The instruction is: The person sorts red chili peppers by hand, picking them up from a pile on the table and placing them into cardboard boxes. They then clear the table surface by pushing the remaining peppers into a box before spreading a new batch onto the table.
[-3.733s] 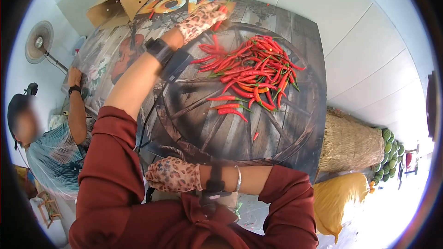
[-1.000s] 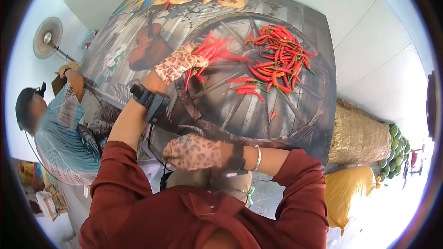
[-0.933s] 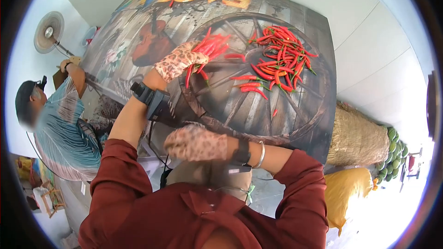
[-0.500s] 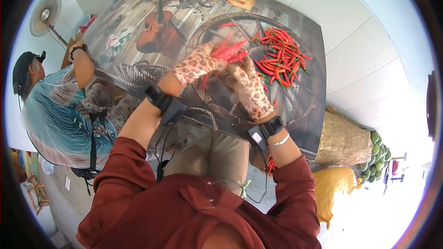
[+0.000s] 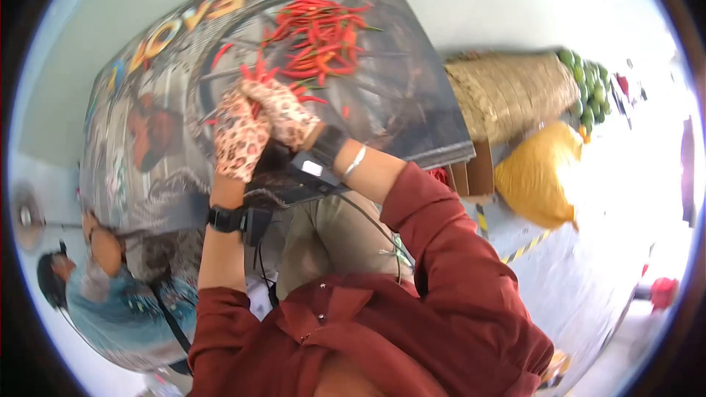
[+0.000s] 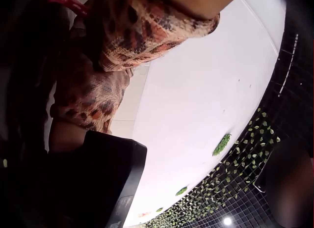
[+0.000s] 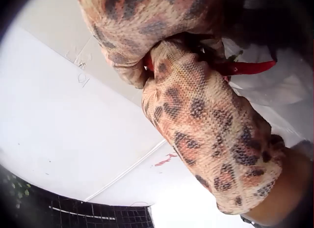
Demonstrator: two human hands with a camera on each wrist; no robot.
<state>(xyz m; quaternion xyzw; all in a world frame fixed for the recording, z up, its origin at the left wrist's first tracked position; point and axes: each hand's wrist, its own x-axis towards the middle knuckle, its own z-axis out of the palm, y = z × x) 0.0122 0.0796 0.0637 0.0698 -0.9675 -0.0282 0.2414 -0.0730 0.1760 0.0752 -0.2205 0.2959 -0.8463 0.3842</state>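
In the head view both hands wear leopard-print gloves and meet over the table, close together around a bunch of red chilies (image 5: 259, 72). The left hand (image 5: 241, 138) grips the bunch from the left. Against it, the right hand (image 5: 290, 114) curls its fingers around the same chilies. Most stems are hidden by the gloves. In the right wrist view one chili (image 7: 248, 67) sticks out beyond the touching gloves. A chili tip (image 6: 68, 3) shows beside the gloves in the left wrist view. A loose pile of red chilies (image 5: 316, 37) lies just beyond the hands.
The printed table (image 5: 419, 95) bears a few stray chilies, one (image 5: 220, 55) left of the pile. A cardboard box (image 5: 471, 176) stands by its right edge, near a straw-coloured bundle (image 5: 515, 92) and a yellow sack (image 5: 540, 173). Another person (image 5: 118, 301) sits at the left.
The left hand has drawn a bunch of chilies from the pile towards the body. The right hand has risen from near the lap to join it. The head view has swung to the right.
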